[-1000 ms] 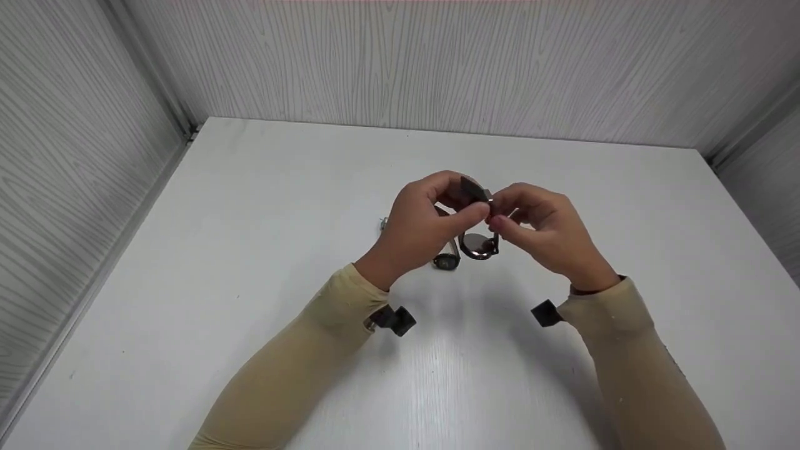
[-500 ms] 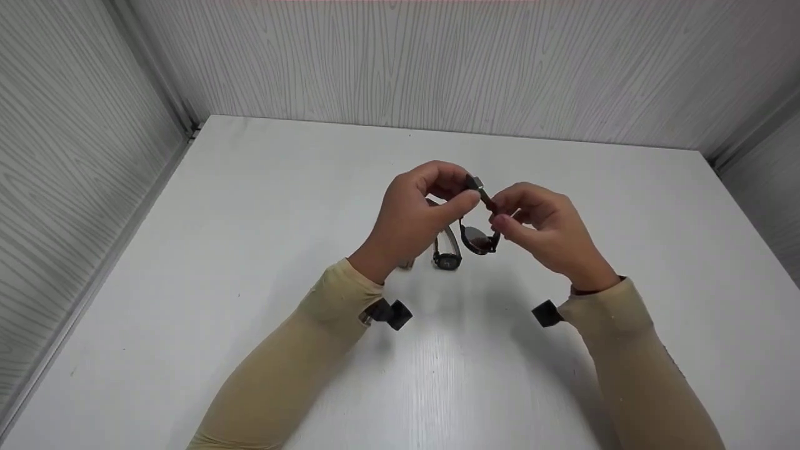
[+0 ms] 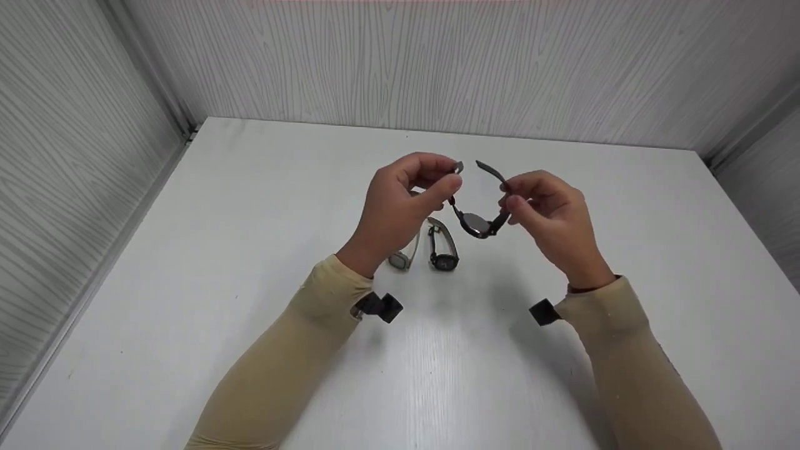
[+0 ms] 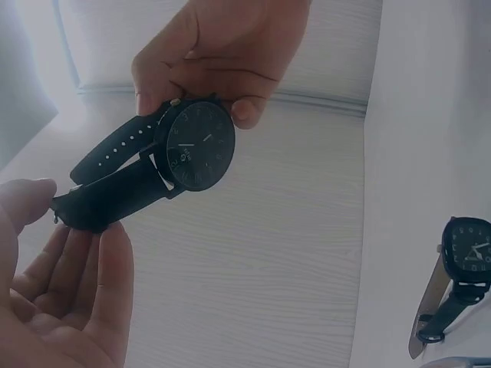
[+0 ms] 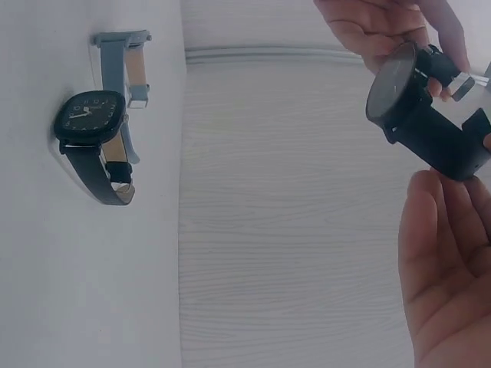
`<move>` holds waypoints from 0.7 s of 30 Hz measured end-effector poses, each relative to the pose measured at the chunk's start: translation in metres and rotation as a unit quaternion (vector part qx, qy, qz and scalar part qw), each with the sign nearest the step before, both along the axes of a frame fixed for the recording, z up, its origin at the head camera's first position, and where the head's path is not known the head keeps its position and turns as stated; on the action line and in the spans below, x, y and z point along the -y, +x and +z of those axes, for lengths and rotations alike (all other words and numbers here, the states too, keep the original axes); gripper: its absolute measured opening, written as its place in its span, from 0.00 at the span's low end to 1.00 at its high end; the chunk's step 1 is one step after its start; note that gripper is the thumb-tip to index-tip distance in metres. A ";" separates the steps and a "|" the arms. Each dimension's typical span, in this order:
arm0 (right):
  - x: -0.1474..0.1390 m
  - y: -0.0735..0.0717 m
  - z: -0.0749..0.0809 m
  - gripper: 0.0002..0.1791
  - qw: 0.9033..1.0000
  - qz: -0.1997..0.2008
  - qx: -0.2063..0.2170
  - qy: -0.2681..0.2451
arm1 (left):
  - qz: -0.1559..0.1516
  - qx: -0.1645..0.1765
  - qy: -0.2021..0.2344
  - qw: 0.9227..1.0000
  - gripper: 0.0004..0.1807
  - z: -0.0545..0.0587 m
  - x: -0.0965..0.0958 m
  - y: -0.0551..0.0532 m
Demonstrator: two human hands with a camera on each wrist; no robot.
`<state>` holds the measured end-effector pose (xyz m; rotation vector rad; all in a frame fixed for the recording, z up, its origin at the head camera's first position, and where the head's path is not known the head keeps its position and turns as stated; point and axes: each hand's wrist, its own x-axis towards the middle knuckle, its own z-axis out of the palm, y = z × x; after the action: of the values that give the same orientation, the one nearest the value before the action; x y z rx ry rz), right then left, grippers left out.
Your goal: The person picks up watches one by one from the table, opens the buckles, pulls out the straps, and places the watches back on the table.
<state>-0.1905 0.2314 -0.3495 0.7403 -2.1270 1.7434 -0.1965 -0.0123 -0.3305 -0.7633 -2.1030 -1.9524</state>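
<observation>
Raised above the white table is a black wristwatch [image 3: 476,225], its round dial [image 4: 201,146] showing in the left wrist view. My left hand [image 3: 394,206] pinches one strap end between thumb and fingers, by the buckle [image 5: 462,86]. On the other side my right hand [image 3: 553,219] pinches the second strap part, whose free tip [image 3: 487,167] sticks up past the fingers. The strap [image 4: 115,149] with a row of holes lies apart from the buckle end, so the band is unfastened.
On the white table [image 3: 312,387] stands a second watch [image 5: 88,119] with a squarish black dial and dark strap. Beside it is a watch [image 3: 400,257] with a pale strap, partly behind my left hand. Wood-grain panels [image 3: 387,62] enclose the back and sides.
My hands have drawn apart, the left up and leftward and the right slightly up. The strap ends, together before, are now separated, and the watch is higher.
</observation>
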 end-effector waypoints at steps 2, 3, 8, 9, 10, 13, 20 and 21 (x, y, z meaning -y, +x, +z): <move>-0.001 -0.002 0.000 0.08 1.000 -0.002 -0.005 -0.023 | -0.001 -0.013 -0.024 1.000 0.15 -0.002 -0.002 -0.003; -0.002 -0.002 0.000 0.09 1.000 -0.003 -0.007 -0.028 | -0.003 -0.017 -0.038 0.999 0.15 -0.003 -0.003 -0.004; -0.004 -0.005 -0.005 0.08 0.997 -0.049 -0.032 0.056 | -0.010 -0.021 -0.108 0.994 0.15 -0.014 -0.011 -0.009; -0.004 -0.005 -0.007 0.08 0.993 -0.066 -0.040 0.094 | -0.012 -0.016 -0.116 0.993 0.15 -0.016 -0.012 -0.011; -0.004 -0.006 -0.008 0.08 0.986 -0.080 -0.049 0.136 | -0.012 -0.009 -0.124 0.992 0.14 -0.019 -0.013 -0.013; -0.003 -0.006 -0.012 0.08 0.960 -0.108 -0.057 0.251 | -0.013 0.021 -0.146 0.989 0.11 -0.028 -0.015 -0.019; -0.005 -0.007 -0.016 0.09 0.933 -0.100 0.029 0.344 | -0.014 0.087 -0.238 0.967 0.07 -0.044 -0.025 -0.027; -0.005 -0.008 -0.017 0.10 0.931 -0.098 0.040 0.349 | -0.012 0.090 -0.253 0.963 0.07 -0.045 -0.027 -0.028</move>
<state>-0.1989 0.2360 -0.3668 0.5815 -2.7897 0.9043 -0.2246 0.0144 -0.3757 -0.7081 -2.7660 -1.5503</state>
